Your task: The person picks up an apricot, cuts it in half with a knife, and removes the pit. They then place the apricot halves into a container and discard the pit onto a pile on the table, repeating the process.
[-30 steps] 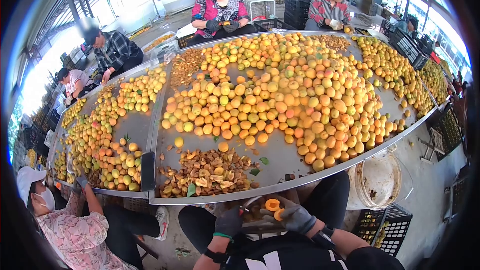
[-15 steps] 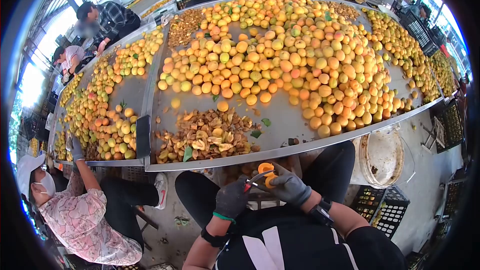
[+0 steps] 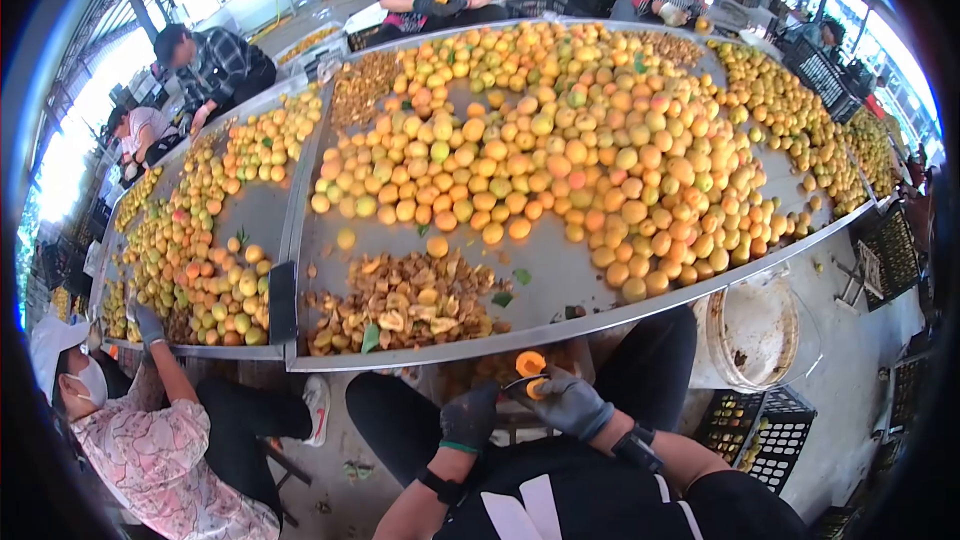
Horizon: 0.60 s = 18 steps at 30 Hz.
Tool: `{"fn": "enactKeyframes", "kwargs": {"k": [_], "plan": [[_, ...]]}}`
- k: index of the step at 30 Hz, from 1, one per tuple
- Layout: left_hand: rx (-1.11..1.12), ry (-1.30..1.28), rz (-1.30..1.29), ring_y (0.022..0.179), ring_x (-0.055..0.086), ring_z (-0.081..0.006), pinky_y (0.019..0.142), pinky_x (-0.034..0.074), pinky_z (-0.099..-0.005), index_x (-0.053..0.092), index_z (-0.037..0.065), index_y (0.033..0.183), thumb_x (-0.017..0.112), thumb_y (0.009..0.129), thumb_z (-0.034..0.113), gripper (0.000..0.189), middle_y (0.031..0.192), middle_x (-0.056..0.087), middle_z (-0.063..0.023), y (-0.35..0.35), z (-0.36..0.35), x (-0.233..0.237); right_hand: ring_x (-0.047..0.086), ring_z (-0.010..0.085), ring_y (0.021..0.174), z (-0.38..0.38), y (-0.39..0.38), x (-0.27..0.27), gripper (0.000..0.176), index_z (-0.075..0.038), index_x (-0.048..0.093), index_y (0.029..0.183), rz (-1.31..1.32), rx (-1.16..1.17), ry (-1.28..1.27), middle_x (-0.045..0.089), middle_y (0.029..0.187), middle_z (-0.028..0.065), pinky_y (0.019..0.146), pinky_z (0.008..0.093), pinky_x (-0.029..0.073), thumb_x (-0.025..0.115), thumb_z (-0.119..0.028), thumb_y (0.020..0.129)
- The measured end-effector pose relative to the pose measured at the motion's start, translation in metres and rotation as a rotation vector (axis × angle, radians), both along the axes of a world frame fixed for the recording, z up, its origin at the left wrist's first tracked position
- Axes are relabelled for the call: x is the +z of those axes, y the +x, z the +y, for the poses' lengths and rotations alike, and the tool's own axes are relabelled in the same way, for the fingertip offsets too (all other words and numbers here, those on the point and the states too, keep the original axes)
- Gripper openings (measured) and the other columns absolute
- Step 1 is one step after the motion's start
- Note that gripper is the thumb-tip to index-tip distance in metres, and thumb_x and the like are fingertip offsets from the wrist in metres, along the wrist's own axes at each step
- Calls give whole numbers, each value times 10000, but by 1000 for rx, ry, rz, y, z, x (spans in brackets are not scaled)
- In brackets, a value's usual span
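Note:
My left hand (image 3: 468,417), in a dark grey glove, is closed around a small knife (image 3: 513,383), whose handle is mostly hidden by the fingers. The blade points at the fruit in my other hand. Also gloved in grey, my right hand (image 3: 568,403) pinches a cut apricot (image 3: 531,363), its orange flesh showing in two opened parts. Both hands are close together over my lap, just below the metal table's front edge (image 3: 450,352). On the table beyond them lies a heap of opened, brownish apricot pieces (image 3: 405,300).
Whole apricots (image 3: 560,160) are piled across the metal table. A worker in a floral shirt (image 3: 150,440) sits at my left; several others sit around the far side. To my right stand a dirty white bucket (image 3: 712,340) and black crates (image 3: 780,440).
The view has tilted up slightly, so the table sits lower in the picture. My hands stay together at the apricot; the knife's red handle, visible before, is now hidden.

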<state>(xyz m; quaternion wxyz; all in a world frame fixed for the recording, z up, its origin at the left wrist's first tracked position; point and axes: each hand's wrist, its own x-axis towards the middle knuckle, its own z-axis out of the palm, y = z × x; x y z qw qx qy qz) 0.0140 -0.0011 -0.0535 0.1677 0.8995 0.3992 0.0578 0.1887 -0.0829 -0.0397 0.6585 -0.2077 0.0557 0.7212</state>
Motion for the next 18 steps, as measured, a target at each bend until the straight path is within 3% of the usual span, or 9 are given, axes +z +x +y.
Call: {"fn": "enactKeyframes", "kwargs": {"k": [5, 6, 8, 11, 13, 14, 15, 17, 18], "plan": [[-17, -49, -53, 698, 659, -345, 586, 521, -472, 625, 194, 874, 521, 860, 198, 104, 787, 662, -96, 6, 12, -14, 509, 279, 1174, 1, 4, -7, 504, -31, 425, 1301, -29, -39, -46, 519, 1272, 148, 1054, 401, 395, 441, 107, 816], [-29, 44, -14, 733, 660, -348, 614, 524, -479, 624, 189, 889, 529, 858, 211, 102, 806, 662, -114, 2, 15, -23, 509, 279, 1174, -2, 6, -11, 504, -31, 425, 1301, -30, -43, -42, 519, 1272, 148, 1054, 401, 395, 441, 107, 816], [-45, 149, 19, 767, 661, -351, 643, 526, -487, 624, 183, 904, 537, 856, 225, 108, 825, 663, -132, -6, 19, -31, 534, 267, 1151, -10, 15, -24, 471, -33, 443, 1315, -294, 12, -235, 560, 1234, 132, 1025, 381, 420, 472, 69, 856], [53, 200, -17, 740, 670, -336, 605, 527, -478, 651, 200, 987, 564, 860, 261, 165, 806, 672, -144, -10, 21, -32, 561, 239, 1101, -7, 25, -10, 384, -20, 487, 1269, -464, 120, -194, 582, 1171, 109, 966, 356, 451, 492, 17, 886], [127, -162, 121, 796, 662, -355, 654, 523, -480, 648, 173, 1012, 581, 861, 320, 221, 844, 671, -165, -9, 22, -19, 588, 211, 1051, -3, 32, 9, 307, -7, 530, 1222, -632, 239, -156, 605, 1108, 86, 906, 332, 482, 512, -34, 917], [126, -157, 116, 796, 662, -355, 654, 523, -480, 648, 173, 1012, 581, 861, 320, 221, 844, 671, -165, -9, 24, -14, 602, 197, 1027, 0, 36, 20, 275, -1, 552, 1199, -717, 298, -137, 617, 1076, 75, 876, 319, 498, 522, -60, 932], [130, -261, 59, 810, 655, -368, 670, 517, -483, 643, 157, 1030, 597, 852, 330, 252, 842, 669, -172, -9, 25, -11, 600, 168, 1018, 10, 48, 40, 239, -17, 589, 1164, -706, 296, 35, 625, 1041, 46, 860, 298, 491, 529, -82, 942], [126, -358, -5, 824, 648, -381, 686, 511, -487, 639, 141, 1048, 613, 844, 340, 286, 839, 666, -179, -8, 25, -3, 609, 155, 1007, 45, 81, 72, 217, -26, 611, 1132, -1473, 330, 237, 624, 1058, 32, 865, 288, 488, 523, -102, 949], [92, -372, -92, 798, 645, -393, 668, 506, -504, 612, 116, 984, 624, 836, 374, 297, 810, 659, -180, -8, 24, 0, 618, 176, 994, 65, 96, 82, 215, -27, 613, 1121, -1561, 211, 211, 632, 1061, 39, 857, 291, 489, 533, -117, 942]]}}
